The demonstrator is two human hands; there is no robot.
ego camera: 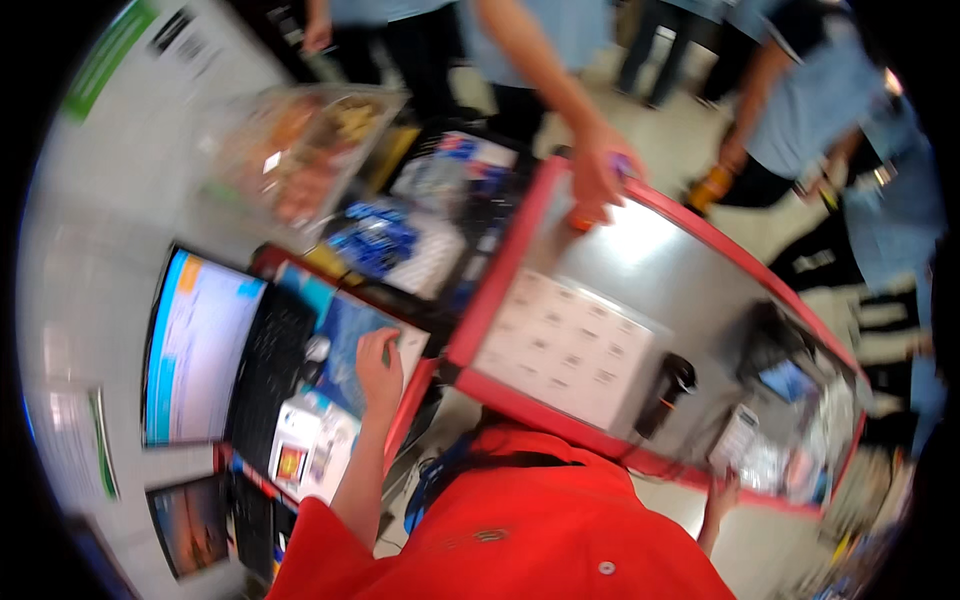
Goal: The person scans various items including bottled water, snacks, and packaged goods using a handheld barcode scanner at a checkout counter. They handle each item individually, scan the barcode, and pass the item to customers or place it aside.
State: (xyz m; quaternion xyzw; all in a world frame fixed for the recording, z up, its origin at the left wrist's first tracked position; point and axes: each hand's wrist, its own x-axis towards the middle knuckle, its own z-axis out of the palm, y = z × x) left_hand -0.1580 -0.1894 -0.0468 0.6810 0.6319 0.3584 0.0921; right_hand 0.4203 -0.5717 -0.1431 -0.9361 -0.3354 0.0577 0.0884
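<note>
My left hand (381,367) is raised over the edge of the desk beside a blue mat (341,337), its fingers partly curled and no object visible in it. My right hand (724,491) is at the near edge of the red-rimmed metal counter (660,240), close to a white box-shaped item (735,435); blur hides whether it grips anything. A black handheld scanner (667,394) stands on the counter beside a printed sheet (566,349). Across the counter, another person's hand (600,176) reaches down to a small orange item (589,217).
On the left stand a lit monitor (202,349), a black keyboard (270,367) and a second screen (191,525). Clear containers of food (300,157) and blue packets (375,236) lie beyond. Clear plastic bags (765,469) lie at the counter's right. Several people in light blue shirts stand opposite.
</note>
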